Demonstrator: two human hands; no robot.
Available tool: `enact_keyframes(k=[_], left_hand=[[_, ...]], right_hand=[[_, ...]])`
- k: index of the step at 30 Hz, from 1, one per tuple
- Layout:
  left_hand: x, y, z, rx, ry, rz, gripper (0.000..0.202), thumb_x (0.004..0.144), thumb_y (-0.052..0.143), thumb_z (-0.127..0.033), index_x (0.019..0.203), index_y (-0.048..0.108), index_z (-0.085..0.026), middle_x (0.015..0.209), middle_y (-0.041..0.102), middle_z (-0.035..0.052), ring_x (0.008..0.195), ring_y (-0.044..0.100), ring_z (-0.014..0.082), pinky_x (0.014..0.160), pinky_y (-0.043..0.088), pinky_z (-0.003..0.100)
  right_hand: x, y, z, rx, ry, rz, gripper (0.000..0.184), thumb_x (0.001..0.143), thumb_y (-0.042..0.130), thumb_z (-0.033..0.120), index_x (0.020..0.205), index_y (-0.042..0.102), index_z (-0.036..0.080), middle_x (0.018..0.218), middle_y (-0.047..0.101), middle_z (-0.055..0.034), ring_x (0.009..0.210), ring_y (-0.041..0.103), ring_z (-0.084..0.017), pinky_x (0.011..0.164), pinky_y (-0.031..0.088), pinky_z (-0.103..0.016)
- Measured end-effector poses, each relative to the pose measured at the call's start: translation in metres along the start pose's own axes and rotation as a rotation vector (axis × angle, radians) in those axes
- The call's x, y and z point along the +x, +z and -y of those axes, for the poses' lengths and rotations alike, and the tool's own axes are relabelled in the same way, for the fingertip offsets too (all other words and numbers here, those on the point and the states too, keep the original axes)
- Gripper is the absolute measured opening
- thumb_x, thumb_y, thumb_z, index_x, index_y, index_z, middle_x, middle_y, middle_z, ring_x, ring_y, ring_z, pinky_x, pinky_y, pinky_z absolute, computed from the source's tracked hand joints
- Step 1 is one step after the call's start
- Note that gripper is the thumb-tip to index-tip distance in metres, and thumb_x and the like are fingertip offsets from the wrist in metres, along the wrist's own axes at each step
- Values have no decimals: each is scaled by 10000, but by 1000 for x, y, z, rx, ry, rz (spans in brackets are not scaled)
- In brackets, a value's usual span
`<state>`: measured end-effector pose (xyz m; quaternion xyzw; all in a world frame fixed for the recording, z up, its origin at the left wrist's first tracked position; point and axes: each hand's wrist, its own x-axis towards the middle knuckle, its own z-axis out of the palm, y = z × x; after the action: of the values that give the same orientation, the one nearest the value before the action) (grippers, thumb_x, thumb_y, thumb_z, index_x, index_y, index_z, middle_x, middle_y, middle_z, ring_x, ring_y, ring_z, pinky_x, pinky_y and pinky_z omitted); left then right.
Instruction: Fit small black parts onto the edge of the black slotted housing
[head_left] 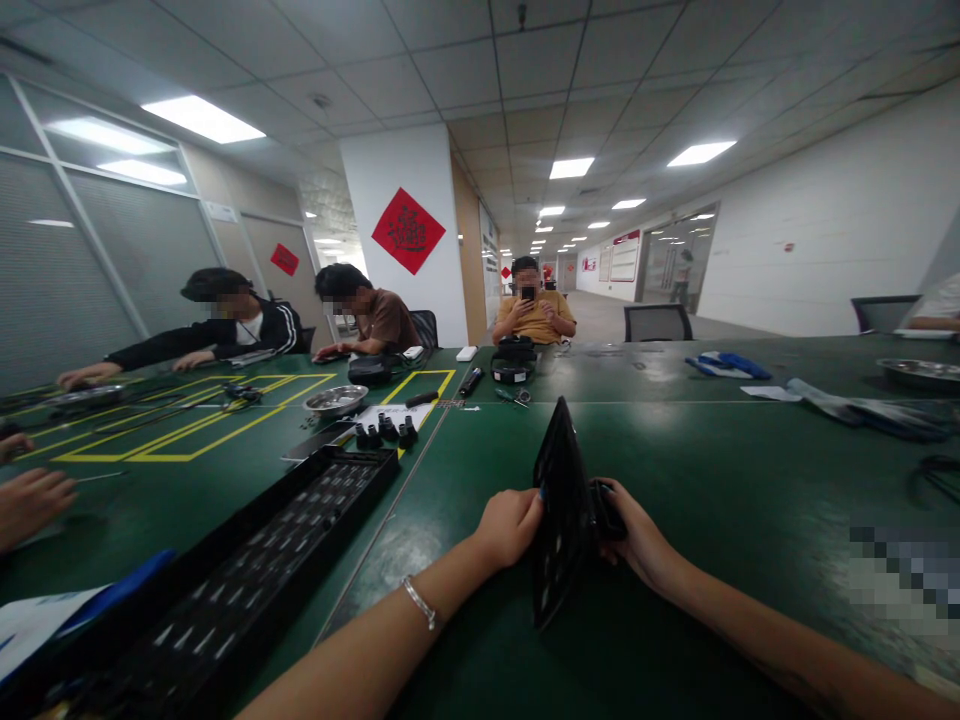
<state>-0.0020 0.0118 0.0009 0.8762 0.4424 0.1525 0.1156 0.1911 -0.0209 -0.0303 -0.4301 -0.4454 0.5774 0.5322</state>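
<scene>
A flat black panel [561,520] stands tilted on edge above the green table, seen almost side-on. My left hand [510,522] is closed on its left face, thumb toward the panel; a speck of blue shows at the fingertips. On the other side, my right hand [628,530] is wrapped round a small black block-like part [609,512] close against the panel. Whether that part is fixed to the panel I cannot tell. Left of my hands lies a long black tray [300,520] with rows of small pale pieces. Several black cylindrical parts [386,432] stand just beyond it.
The green table [712,480] carries a metal bowl [335,400], a screwdriver-like black tool [471,382], green-handled pliers [517,397] and blue gloves [727,365]. Another person's hand [34,505] is at the left edge. Several people sit around the table.
</scene>
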Motion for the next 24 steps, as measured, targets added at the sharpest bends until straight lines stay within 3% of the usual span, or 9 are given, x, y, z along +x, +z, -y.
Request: enact_keyframes(k=[24], left_hand=[[2,4,2,10,4,-38,555,933,87,-396,764,569,-177,691,612,48,667,583,178,604,354,239]], right_hand=[[0,2,1,17,19,6,353,811,401,437,1078,414,205,602,554,17,399,504,-118,321,316,-186]])
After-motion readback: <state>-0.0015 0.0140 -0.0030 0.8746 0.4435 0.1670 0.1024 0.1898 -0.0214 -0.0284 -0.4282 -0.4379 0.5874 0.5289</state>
